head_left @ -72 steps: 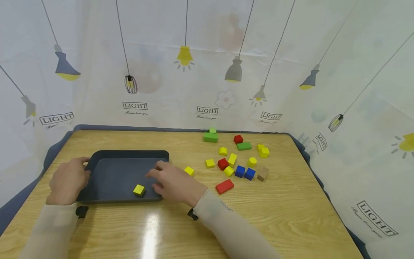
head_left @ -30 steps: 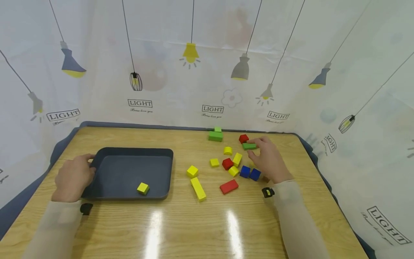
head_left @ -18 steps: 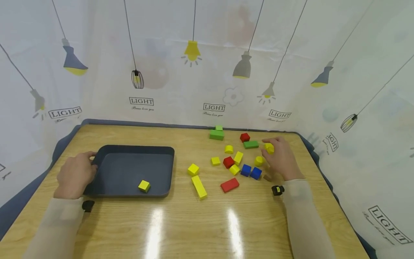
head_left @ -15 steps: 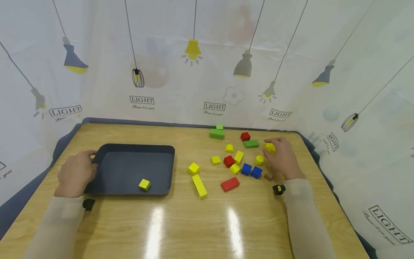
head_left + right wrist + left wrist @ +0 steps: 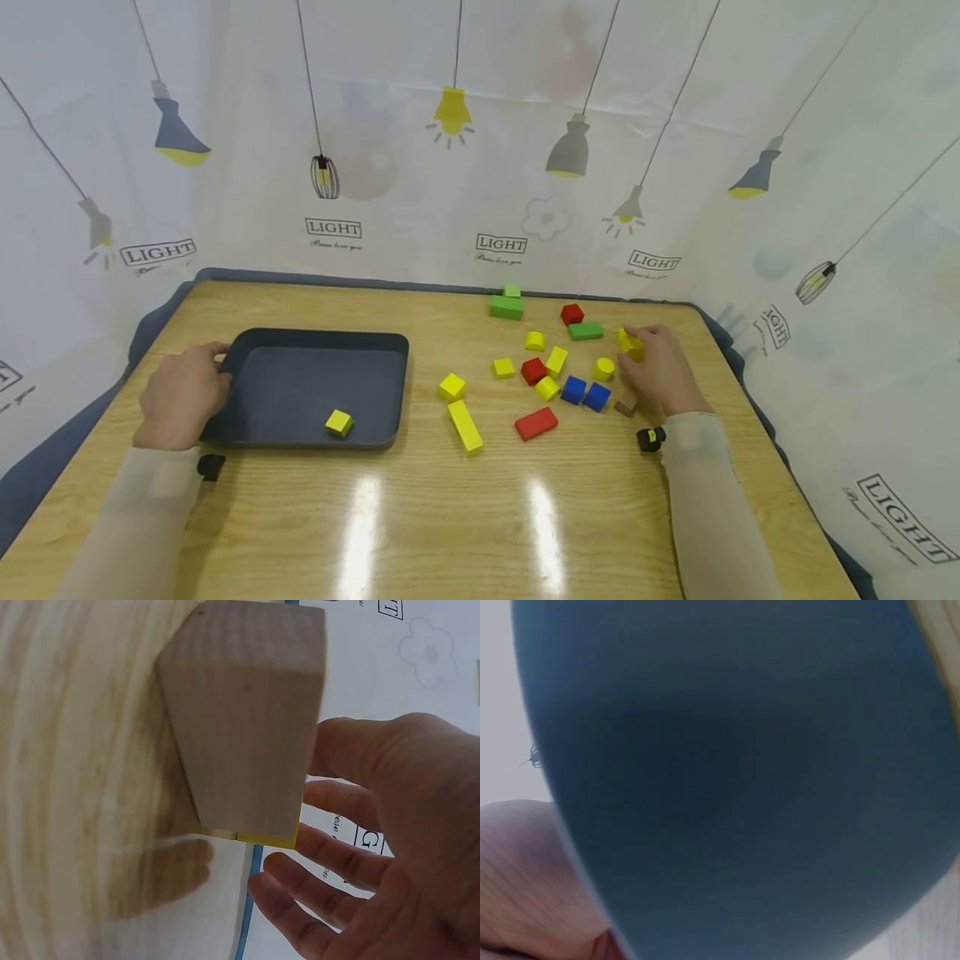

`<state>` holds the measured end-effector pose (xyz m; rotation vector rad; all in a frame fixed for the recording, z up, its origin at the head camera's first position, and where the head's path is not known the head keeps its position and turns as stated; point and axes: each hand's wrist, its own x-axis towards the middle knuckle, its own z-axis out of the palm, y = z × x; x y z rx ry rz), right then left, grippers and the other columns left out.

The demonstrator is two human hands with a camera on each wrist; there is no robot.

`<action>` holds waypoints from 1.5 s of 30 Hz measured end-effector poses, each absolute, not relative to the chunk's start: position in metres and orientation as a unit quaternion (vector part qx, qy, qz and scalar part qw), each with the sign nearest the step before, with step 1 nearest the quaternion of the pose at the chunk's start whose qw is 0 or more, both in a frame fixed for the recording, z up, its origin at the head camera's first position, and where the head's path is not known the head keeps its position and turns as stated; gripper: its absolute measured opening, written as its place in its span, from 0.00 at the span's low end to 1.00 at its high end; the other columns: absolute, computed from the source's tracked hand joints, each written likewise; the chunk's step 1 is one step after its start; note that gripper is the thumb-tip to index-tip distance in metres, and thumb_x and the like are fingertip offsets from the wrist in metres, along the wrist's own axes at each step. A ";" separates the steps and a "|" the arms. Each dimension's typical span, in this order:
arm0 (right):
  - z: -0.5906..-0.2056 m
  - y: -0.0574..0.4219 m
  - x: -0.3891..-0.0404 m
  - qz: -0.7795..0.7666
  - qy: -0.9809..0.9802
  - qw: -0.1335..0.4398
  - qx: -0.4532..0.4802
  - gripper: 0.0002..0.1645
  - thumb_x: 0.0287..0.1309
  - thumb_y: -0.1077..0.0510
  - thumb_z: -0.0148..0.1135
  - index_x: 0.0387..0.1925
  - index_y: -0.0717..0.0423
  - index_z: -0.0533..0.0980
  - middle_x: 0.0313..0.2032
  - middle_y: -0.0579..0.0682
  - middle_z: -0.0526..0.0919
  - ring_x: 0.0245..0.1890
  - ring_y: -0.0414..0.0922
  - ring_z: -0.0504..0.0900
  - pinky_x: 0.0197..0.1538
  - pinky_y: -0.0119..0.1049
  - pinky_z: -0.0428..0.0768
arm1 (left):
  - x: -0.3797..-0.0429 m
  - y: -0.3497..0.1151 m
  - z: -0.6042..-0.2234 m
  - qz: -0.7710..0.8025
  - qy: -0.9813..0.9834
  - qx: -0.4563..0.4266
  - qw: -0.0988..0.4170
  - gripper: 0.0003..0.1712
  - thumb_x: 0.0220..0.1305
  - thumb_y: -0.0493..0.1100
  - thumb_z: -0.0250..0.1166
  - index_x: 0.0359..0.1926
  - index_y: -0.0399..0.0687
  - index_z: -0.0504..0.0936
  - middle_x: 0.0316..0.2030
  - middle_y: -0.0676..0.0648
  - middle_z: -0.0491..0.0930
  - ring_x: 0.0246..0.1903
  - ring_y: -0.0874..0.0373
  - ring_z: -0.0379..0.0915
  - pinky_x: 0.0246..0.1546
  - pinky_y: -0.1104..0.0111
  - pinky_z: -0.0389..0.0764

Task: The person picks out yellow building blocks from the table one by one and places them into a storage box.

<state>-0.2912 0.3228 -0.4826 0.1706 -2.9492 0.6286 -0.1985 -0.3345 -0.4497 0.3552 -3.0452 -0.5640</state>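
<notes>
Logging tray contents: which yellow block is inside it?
The yellow block in the tray, right of centre near the front edge; all other yellow blocks are outside, to the tray's right.

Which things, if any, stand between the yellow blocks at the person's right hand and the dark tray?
Several lie roughly along the straight line, including an oblong yellow block, a red block beside it and a flat yellow block; then the tray's right wall. Lifted, the yellow blocks would probably clear them.

Printed lamps (image 5: 567, 152) dot the pale hanging backdrop (image 5: 420, 225).
</notes>
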 end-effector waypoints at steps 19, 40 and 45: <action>-0.483 0.326 -0.292 0.208 -0.977 0.035 0.045 0.21 0.64 0.62 0.66 0.57 0.61 0.76 0.54 0.63 0.77 0.55 0.60 0.73 0.60 0.59 0.71 | -0.197 -0.333 -0.451 -0.184 -0.976 0.112 0.010 0.29 0.69 0.36 0.60 0.69 0.42 0.71 0.53 0.32 0.80 0.36 0.32 0.78 0.16 0.53 0.71; -0.475 0.326 -0.289 0.205 -0.976 0.047 0.046 0.21 0.62 0.62 0.66 0.57 0.60 0.78 0.54 0.62 0.78 0.53 0.59 0.75 0.57 0.58 0.73 | -0.200 -0.332 -0.450 -0.177 -0.978 0.108 0.020 0.28 0.67 0.36 0.62 0.68 0.41 0.72 0.53 0.31 0.79 0.38 0.30 0.77 0.17 0.53 0.72; -0.470 0.320 -0.288 0.216 -0.973 0.061 0.060 0.23 0.61 0.62 0.65 0.58 0.59 0.78 0.54 0.61 0.78 0.53 0.58 0.74 0.56 0.58 0.73 | -0.199 -0.333 -0.450 -0.173 -0.978 0.111 0.022 0.28 0.66 0.35 0.62 0.67 0.40 0.72 0.53 0.30 0.79 0.39 0.30 0.77 0.17 0.53 0.73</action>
